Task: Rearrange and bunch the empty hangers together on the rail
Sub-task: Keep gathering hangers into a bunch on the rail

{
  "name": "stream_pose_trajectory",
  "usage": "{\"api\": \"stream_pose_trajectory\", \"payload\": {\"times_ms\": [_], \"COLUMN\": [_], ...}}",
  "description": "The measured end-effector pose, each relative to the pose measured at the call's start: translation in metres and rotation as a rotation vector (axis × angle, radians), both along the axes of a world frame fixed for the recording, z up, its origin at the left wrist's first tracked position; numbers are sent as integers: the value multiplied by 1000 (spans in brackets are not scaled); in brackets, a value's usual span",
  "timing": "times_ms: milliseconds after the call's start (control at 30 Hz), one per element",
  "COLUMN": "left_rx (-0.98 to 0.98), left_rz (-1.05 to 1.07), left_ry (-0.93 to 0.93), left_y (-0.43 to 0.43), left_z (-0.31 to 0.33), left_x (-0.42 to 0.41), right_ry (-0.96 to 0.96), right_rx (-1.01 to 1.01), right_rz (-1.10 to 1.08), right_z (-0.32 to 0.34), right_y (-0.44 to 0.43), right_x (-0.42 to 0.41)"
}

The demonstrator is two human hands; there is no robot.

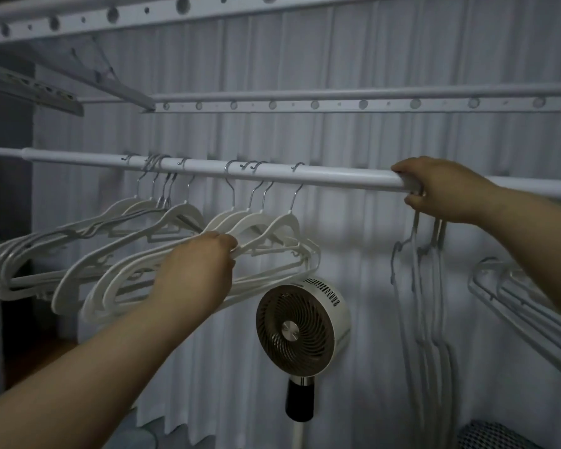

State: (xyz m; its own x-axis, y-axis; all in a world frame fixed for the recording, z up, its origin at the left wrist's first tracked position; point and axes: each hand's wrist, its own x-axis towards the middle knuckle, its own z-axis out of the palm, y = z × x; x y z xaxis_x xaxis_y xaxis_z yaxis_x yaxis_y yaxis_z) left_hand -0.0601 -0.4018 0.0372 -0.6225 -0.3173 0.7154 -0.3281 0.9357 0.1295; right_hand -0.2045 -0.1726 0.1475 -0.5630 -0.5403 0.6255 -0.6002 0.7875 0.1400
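A white rail (337, 176) crosses the view from left to right. Several empty white hangers with metal hooks hang on its left half: a tight cluster (88, 231) far left and a looser group (272, 225) toward the middle. My left hand (195, 273) grips the lower shoulders of the middle group from below. On the right, my right hand (441, 189) is curled round the rail and the tops of two or three thin white hangers (415, 270) that hang edge-on beneath it. Their hooks are hidden by my fingers.
A white and bronze standing fan (302, 325) stands below the rail's middle. More white hangers (512, 303) hang at the far right. A perforated rack bar (337, 104) runs above the rail. Pleated white curtains (353, 59) fill the background.
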Motion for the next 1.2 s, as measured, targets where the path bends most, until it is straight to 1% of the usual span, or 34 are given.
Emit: {"api": "stream_pose_trajectory", "payload": {"times_ms": [267, 400, 533, 733, 1000, 1200], "left_rx": [223, 267, 314, 464, 527, 547], "left_rz": [-89, -85, -63, -85, 7, -24], "left_ry": [-43, -83, -82, -80, -30, -25], "left_y": [20, 31, 42, 51, 51, 42], "left_z": [22, 23, 11, -11, -34, -40], "left_x": [-25, -37, -37, -19, 22, 59], "right_ry": [30, 55, 67, 102, 112, 149], "right_rx": [34, 43, 61, 110, 122, 40], "right_rz": [28, 59, 94, 130, 143, 287], "right_z": [-1, -1, -2, -2, -2, -10], "right_y": [7, 11, 13, 12, 7, 5], "right_x": [-7, -10, -14, -18, -14, 16]}}
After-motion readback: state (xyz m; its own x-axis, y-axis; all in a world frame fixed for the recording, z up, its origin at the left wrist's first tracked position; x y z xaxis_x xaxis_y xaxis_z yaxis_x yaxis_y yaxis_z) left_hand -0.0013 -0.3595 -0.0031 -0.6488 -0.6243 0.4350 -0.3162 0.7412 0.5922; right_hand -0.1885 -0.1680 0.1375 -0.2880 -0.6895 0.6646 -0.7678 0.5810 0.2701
